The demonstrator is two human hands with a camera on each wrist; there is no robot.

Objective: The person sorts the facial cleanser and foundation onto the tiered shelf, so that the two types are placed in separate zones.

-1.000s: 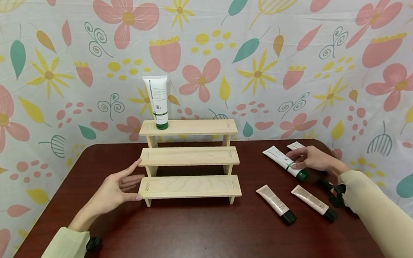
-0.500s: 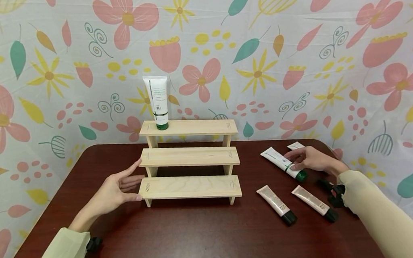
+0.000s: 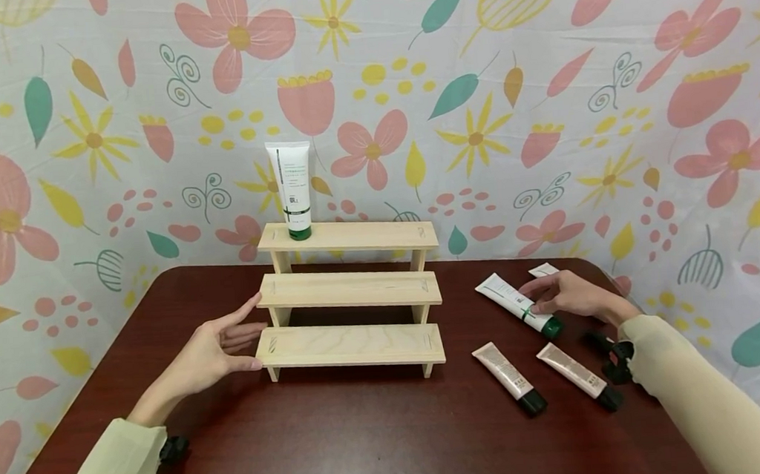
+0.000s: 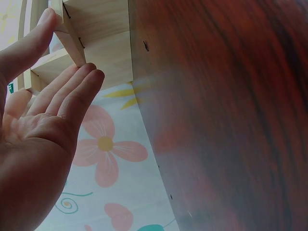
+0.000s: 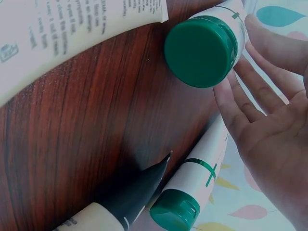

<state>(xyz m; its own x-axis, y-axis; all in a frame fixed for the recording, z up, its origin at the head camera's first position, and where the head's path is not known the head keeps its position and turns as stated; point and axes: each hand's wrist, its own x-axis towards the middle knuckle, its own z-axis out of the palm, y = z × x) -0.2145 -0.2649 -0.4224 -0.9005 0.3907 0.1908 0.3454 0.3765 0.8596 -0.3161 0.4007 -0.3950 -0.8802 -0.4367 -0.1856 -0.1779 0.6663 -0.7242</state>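
Note:
My right hand [image 3: 568, 295] pinches a white squeeze tube [image 3: 512, 299] with a green cap [image 5: 199, 52], thumb on one side and fingers on the other. The tube lies slanted low over the table's right side; whether it touches the wood I cannot tell. At the left end of a three-step wooden display stand [image 3: 351, 289], my left hand [image 3: 205, 355] has its fingers extended, with fingertips touching the stand's side [image 4: 72, 41]. An identical white tube [image 3: 295, 184] stands upright, cap down, on the top step's left end.
Another white green-capped tube [image 5: 192, 178] lies behind my right hand. Two pinkish tubes with black caps, one nearer the stand [image 3: 508, 376] and one farther right [image 3: 578, 374], lie in front of it. A floral cloth [image 3: 366, 59] hangs behind the dark red-brown table [image 3: 369, 439].
The white tube in my right hand has shifted slightly left, its crimped end swinging toward the stand. My left hand and the stand have stayed in place.

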